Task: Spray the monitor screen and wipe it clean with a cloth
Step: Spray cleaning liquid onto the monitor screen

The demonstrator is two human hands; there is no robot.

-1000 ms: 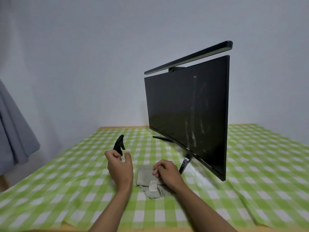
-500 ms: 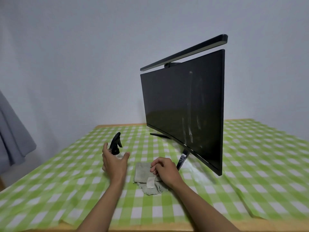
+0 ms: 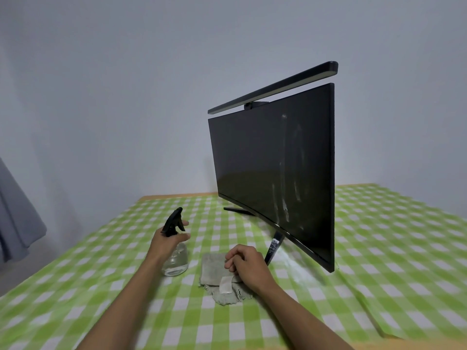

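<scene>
Fingers (image 3: 182, 236) of left hand (image 3: 165, 241) loosely bracket spray bottle (image 3: 177, 258) holding clear liquid.

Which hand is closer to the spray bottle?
Left. The left hand is at the neck of the bottle, fingers spread around it. The right hand lies on the cloth, apart from the bottle, to its right.

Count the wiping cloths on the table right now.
1. The grey cloth lies flat under the right hand, between the spray bottle and the monitor stand. None other shows.
</scene>
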